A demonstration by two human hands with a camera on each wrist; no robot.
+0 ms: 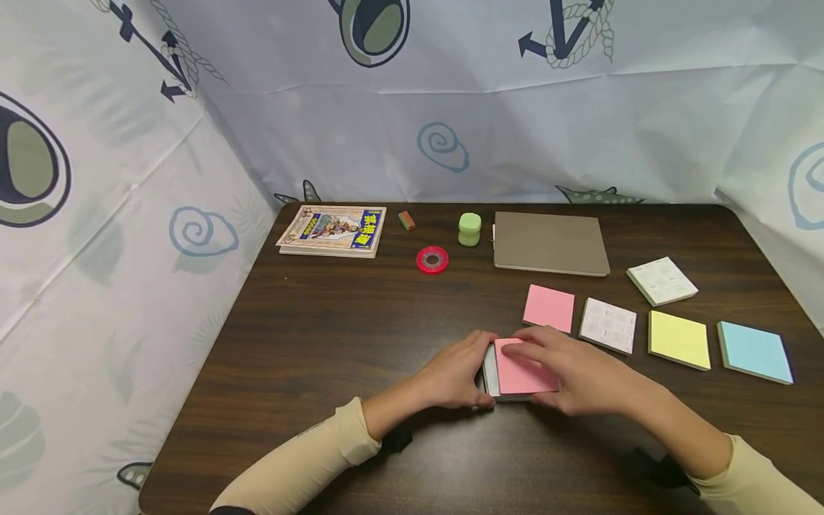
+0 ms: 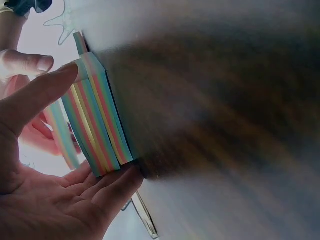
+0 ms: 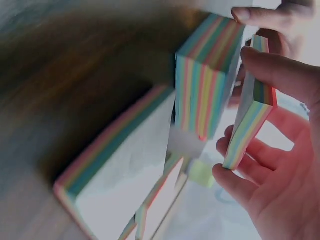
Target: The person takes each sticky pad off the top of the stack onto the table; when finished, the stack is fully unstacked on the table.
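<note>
Near the table's front middle, my left hand (image 1: 453,372) grips a stack of sticky note pads (image 2: 95,120) by its opposite sides, thumb on one and fingers on the other. The stack's edges are striped blue, pink and yellow, and it stands on the table. My right hand (image 1: 579,368) holds one more sticky note pad (image 3: 250,120), pink on top (image 1: 524,368), between thumb and fingers. In the right wrist view this pad is tilted, with a gap between it and the stack (image 3: 205,80). From the head view it covers most of the stack's top.
To the right lie a pink pad (image 1: 547,307), two printed white pads (image 1: 608,325), a yellow pad (image 1: 679,338) and a blue pad (image 1: 754,352). Along the back are books (image 1: 335,229), an eraser (image 1: 406,220), a red ring (image 1: 432,260), a green container (image 1: 469,229) and a grey-brown notebook (image 1: 550,243).
</note>
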